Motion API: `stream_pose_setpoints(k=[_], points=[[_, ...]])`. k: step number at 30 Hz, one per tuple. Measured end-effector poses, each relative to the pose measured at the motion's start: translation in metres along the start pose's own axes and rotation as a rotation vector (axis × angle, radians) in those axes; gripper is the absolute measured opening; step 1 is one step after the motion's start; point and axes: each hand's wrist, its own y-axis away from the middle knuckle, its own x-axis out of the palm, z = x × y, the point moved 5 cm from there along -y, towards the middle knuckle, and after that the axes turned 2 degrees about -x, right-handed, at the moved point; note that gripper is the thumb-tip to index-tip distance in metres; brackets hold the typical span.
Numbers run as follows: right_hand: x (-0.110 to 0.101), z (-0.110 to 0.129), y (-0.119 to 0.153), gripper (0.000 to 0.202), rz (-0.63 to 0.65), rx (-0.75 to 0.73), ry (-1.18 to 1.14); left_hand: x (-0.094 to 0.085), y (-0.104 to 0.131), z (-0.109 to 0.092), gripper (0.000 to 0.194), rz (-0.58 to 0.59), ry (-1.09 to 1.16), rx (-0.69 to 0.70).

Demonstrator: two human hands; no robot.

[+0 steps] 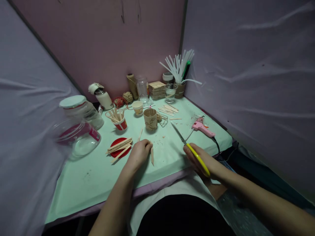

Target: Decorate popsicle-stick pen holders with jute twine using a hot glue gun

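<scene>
My right hand (199, 157) grips yellow-handled scissors (197, 158), their blades pointing up and to the left over the table. Closed fingers of my left hand (141, 151) hold a wooden craft stick (152, 155), whose lower end is cut to a point. Just beyond that hand stands a cup covered in wooden sticks (150, 120), with a ball of twine (159, 117) behind it. Left of my left hand, several craft sticks (120, 147) lie on a red lid (115, 154). Small wood scraps (159, 142) are scattered on the cloth.
A pink glue gun (203, 128) lies at the right, its cord over the table edge. A red cup of sticks (120, 124), a clear tub (85, 144), a glass of water (170, 95), stacked wooden squares (157, 89) and glue sticks (177, 67) stand around the back and left.
</scene>
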Motion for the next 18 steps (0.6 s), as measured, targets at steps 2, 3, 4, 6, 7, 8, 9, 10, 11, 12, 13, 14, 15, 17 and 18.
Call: stream_pose_setpoints(k=[2, 3, 4, 6, 7, 8, 9, 10, 11, 12, 13, 14, 15, 17, 18], points=[[-0.005, 0.000, -0.002, 0.054, 0.010, 0.022, -0.093, -0.002, -0.005, 0.001, 0.025, 0.027, -0.113, -0.010], [-0.007, 0.001, -0.003, 0.054, 0.010, 0.029, -0.137, -0.002, -0.007, 0.001, 0.026, 0.033, -0.145, -0.018], [-0.009, 0.001, -0.004, 0.055, -0.002, 0.033, -0.184, -0.003, -0.009, 0.001, 0.028, 0.033, -0.168, -0.028], [-0.010, 0.001, -0.006, 0.056, -0.030, 0.031, -0.275, -0.003, -0.014, 0.001, 0.030, 0.032, -0.213, -0.044], [-0.010, 0.000, -0.007, 0.057, -0.044, 0.027, -0.311, -0.002, -0.016, 0.001, 0.030, 0.032, -0.238, -0.050], [-0.010, -0.001, -0.009, 0.057, -0.059, 0.018, -0.341, -0.001, -0.018, 0.000, 0.029, 0.030, -0.263, -0.054], [-0.011, -0.002, -0.010, 0.058, -0.073, 0.005, -0.366, -0.001, -0.019, 0.000, 0.027, 0.026, -0.286, -0.059], [-0.011, -0.002, -0.012, 0.059, -0.082, -0.013, -0.385, 0.000, -0.020, -0.001, 0.026, 0.019, -0.309, -0.064], [-0.011, -0.003, -0.014, 0.060, -0.090, -0.032, -0.401, 0.001, -0.021, -0.002, 0.024, 0.010, -0.329, -0.068], [-0.011, -0.004, -0.016, 0.060, -0.095, -0.050, -0.416, 0.001, -0.021, -0.004, 0.023, 0.000, -0.347, -0.073], [-0.011, -0.004, -0.017, 0.061, -0.097, -0.067, -0.430, 0.000, -0.020, -0.005, 0.021, -0.011, -0.362, -0.077], [-0.011, -0.005, -0.018, 0.061, -0.095, -0.079, -0.440, -0.002, -0.020, -0.005, 0.021, -0.022, -0.374, -0.079], [-0.011, -0.005, -0.019, 0.061, -0.093, -0.088, -0.447, -0.006, -0.019, -0.005, 0.021, -0.034, -0.381, -0.081], [-0.010, -0.007, -0.018, 0.062, -0.085, -0.087, -0.417, -0.021, -0.018, -0.003, 0.024, -0.070, -0.387, -0.089], [-0.009, -0.007, -0.018, 0.062, -0.077, -0.083, -0.379, -0.033, -0.018, 0.000, 0.026, -0.094, -0.389, -0.104]])
